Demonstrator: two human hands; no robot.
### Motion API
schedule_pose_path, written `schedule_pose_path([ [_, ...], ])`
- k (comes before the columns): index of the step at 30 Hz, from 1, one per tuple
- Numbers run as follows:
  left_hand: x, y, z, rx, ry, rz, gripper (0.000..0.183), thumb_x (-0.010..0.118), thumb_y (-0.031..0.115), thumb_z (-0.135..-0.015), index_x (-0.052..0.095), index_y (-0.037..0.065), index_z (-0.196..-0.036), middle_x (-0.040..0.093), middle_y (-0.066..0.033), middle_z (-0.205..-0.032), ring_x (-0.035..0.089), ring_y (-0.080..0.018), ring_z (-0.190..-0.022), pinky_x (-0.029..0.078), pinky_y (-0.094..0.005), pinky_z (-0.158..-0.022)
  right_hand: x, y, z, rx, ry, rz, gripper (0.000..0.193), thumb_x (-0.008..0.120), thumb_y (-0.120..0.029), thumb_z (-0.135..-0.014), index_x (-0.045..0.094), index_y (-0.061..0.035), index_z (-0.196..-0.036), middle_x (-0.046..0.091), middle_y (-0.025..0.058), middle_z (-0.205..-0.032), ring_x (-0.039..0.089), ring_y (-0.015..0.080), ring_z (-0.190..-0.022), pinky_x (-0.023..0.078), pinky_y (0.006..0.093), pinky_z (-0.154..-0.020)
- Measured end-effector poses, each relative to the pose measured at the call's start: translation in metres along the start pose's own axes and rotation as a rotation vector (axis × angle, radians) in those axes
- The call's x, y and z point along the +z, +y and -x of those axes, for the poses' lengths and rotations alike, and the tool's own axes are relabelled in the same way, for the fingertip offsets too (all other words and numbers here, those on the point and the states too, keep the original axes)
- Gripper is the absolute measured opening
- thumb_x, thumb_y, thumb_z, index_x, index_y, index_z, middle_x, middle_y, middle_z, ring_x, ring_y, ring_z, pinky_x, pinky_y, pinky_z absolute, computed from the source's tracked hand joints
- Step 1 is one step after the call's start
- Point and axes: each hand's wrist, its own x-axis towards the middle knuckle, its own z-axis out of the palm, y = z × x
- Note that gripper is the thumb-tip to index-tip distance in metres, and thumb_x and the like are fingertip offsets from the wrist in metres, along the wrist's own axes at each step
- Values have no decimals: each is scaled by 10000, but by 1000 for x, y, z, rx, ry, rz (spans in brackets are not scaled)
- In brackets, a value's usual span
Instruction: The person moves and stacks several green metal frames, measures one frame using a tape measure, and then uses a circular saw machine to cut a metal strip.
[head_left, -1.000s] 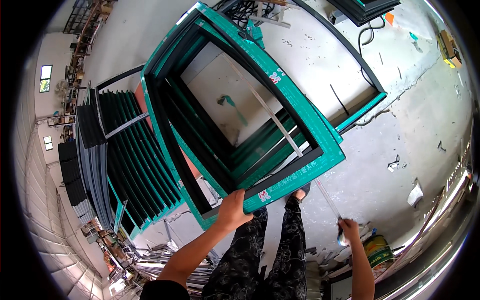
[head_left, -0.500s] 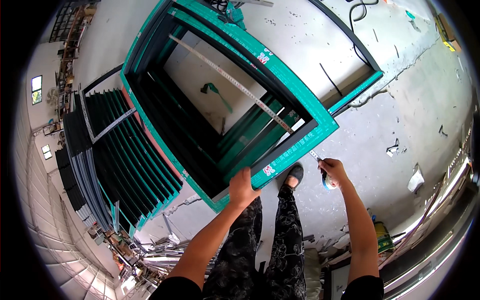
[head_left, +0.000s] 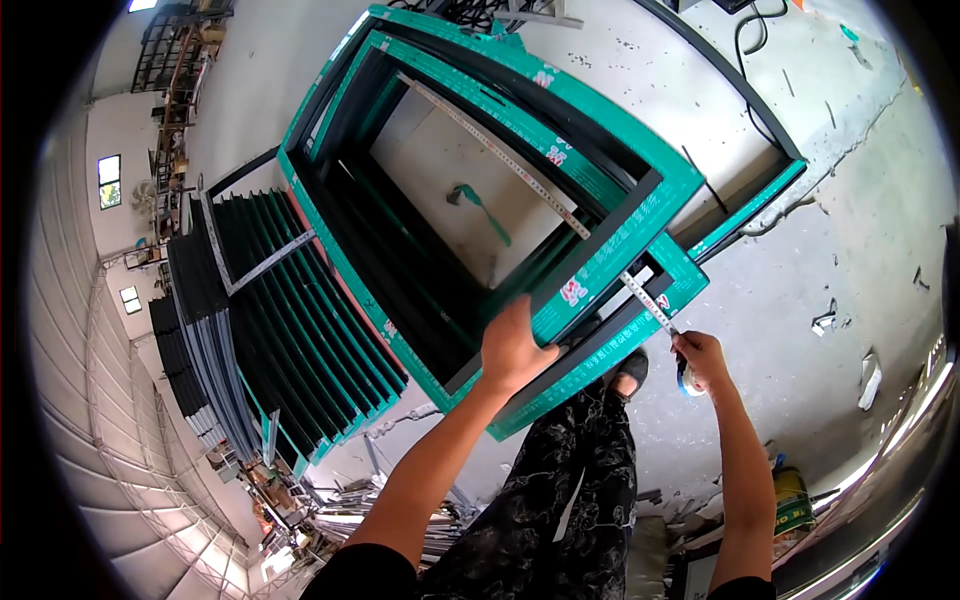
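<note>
- Fingers of the left hand (head_left: 513, 352) are gripping the upper frame (head_left: 622, 250) by its near edge
- Right hand (head_left: 705, 361) is clasping the tape (head_left: 649, 303)
- Tape is running under that edge, across the opening

Bright, diffuse light washes the floor (head_left: 770, 300) beyond the hands (head_left: 513, 350), while recesses inside the green frame (head_left: 622, 254) sink near black. Windows (head_left: 109, 181) far left of them glow; glare streaks the far right. Fisheye curvature bends edges toward black corners, where detail softens.
</note>
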Motion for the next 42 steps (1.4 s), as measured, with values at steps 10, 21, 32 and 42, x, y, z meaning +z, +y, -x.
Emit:
schedule_pose_path([
  [10, -7, -11, -15, 122, 87, -6, 689, 797, 375, -738, 485, -23, -1207, 576, -180, -954, 610, -359, -892, 500, -434, -771, 19, -12, -21, -5, 36, 12, 303, 659, -244, -934, 658, 17, -778, 590, 24, -645, 514, 105, -579, 413, 299, -553],
  [21, 33, -77, -137, -383, -129, 662, 543, 481, 556, -989, 648, 47, -1077, 678, -68, -999, 605, -144, -871, 459, -356, -772, 28, -24, -18, -15, 22, -28, 279, 676, -224, -927, 669, 28, -806, 612, 27, -671, 535, 103, -597, 427, 287, -566],
  [32, 40, -44, -223, -596, -195, 1389, 208, 612, 298, -979, 637, 92, -987, 707, -29, -945, 631, -144, -792, 496, -279, -709, 22, -27, -5, -64, 123, 125, 285, 657, -253, -921, 669, 12, -817, 620, 64, -639, 566, 127, -573, 423, 312, -544],
  [42, 32, -31, -244, -627, -265, 1432, 180, 671, 281, -945, 627, 113, -992, 686, -7, -919, 638, -162, -813, 487, -287, -684, -22, -2, 20, -28, 268, 196, 237, 682, -218, -902, 669, -6, -797, 558, 40, -605, 499, 115, -556, 375, 298, -525],
])
